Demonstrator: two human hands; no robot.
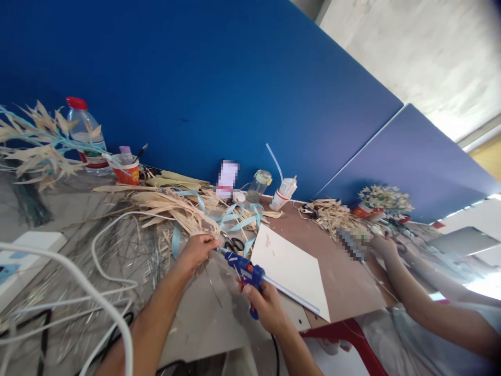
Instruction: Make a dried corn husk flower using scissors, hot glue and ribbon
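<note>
My right hand [266,303] is wrapped round the handle of a blue hot glue gun [246,270]. A long clear glue stick [291,293] sticks out of the gun's back end. The nozzle points left, close to the fingertips of my left hand [198,253]. Those fingers are pinched on what looks like a thin wire [214,286], which hangs below the hand; its upper end is too small to make out. Behind the nozzle lie black scissors [234,244], light blue ribbon [238,222] and a pile of dried husk strips [176,206].
Loose wires [144,266] and a white cable [96,256] spread over the left side. A white board [291,266] lies to the right. Along the blue partition [219,78] stand a red cup [127,172], a jar [259,187] and a bottle [92,141]. A co-worker's hand [383,246] is at far right.
</note>
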